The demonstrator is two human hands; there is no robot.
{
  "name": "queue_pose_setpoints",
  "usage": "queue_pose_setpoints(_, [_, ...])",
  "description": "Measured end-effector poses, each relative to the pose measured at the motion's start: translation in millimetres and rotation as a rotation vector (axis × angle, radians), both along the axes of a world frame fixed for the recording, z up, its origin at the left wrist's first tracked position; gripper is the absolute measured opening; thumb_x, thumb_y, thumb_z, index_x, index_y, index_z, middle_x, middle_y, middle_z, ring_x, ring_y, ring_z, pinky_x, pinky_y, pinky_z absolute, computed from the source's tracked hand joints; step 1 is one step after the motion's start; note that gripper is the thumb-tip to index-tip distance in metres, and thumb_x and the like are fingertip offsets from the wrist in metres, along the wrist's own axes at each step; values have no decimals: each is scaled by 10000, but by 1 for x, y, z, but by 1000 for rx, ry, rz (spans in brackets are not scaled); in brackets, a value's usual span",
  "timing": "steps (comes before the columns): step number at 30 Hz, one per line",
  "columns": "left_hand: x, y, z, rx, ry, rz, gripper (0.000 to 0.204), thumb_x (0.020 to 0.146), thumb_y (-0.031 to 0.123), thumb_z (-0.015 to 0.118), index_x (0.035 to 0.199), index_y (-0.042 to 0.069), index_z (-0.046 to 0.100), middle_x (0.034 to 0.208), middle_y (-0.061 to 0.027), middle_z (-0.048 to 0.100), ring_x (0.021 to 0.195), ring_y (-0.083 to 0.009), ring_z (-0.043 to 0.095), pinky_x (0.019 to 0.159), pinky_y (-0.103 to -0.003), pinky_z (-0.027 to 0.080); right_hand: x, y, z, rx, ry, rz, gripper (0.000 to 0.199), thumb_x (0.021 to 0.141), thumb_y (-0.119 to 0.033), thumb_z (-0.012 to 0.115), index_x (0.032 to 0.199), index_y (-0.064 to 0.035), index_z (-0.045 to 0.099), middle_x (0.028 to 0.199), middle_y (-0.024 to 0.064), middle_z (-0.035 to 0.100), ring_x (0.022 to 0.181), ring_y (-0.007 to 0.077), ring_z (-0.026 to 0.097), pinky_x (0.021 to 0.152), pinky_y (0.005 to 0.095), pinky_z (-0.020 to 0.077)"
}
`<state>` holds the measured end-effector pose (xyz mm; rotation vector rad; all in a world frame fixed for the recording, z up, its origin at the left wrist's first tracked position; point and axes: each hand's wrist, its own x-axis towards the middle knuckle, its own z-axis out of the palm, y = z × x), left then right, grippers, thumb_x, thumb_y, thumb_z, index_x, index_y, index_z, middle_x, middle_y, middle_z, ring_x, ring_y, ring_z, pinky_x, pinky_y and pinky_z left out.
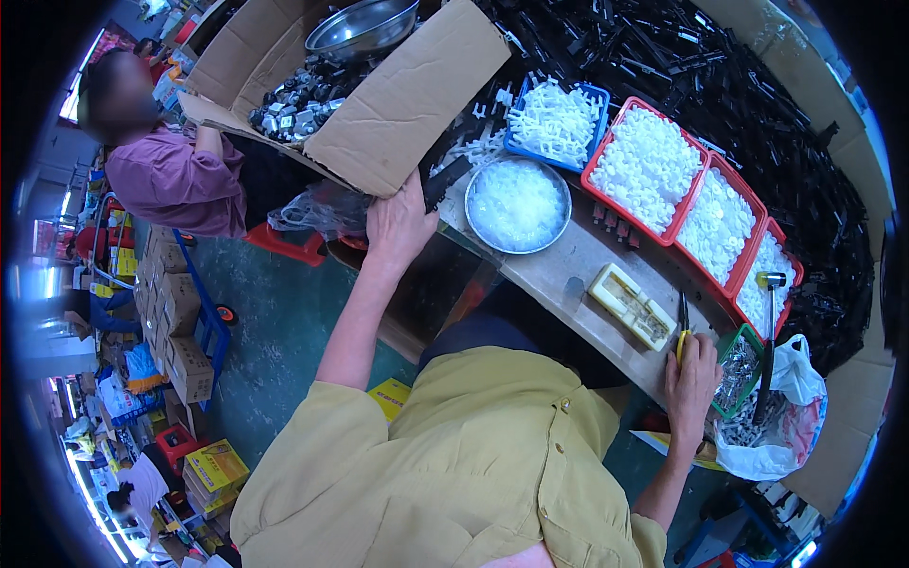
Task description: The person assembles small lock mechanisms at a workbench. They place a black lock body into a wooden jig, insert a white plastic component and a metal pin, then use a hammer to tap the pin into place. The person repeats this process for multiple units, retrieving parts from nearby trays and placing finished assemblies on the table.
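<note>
My left hand [398,222] grips the lower edge of a flap of a big cardboard box [407,95] at the upper middle. The box holds grey metal parts [294,99] and a steel bowl [365,26]. My right hand [691,374] rests on the near edge of the wooden bench [568,275], closed on the yellow handles of pliers [683,322]. Beside that hand stands a small green tray of metal pins [739,369]. A cream plastic jig [632,305] lies on the bench between my hands.
A round steel dish of white parts [518,205], a blue tray [557,121] and three red trays [705,204] of white plastic pieces line the bench. Behind them lies a heap of black parts [720,76]. A hammer [769,331] and plastic bag [776,426] sit right. A person in purple [175,180] sits left.
</note>
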<state>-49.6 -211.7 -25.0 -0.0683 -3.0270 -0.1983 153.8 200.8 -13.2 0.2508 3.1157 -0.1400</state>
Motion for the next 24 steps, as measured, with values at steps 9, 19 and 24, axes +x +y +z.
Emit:
queue_pose_setpoints(9, [28,6,9,91,27,-50,917,708,117,807,1464,-20,308,1115,-271,607,1036,-434,619,864,-494,520,1,0,-2,6,19,25,338,894,-132,659,1190,-9,550,1241,146,538,1158,316,534,941,446,403])
queue_pose_setpoints(19, [41,20,34,180,27,-128,892,689,81,786,1446,-24,325,1139,-259,612,1057,-439,614,873,-492,511,3,2,-4,5,37,25,352,894,-136,660,1201,-2,550,1241,152,535,1157,316,530,954,444,398])
queue_pose_setpoints(24, [50,35,54,250,59,-212,878,667,60,752,1447,-31,359,1173,-276,611,1059,-444,622,884,-479,516,3,2,-2,-11,61,24,360,875,-132,673,1193,-1,565,1235,151,542,1139,309,531,944,438,399])
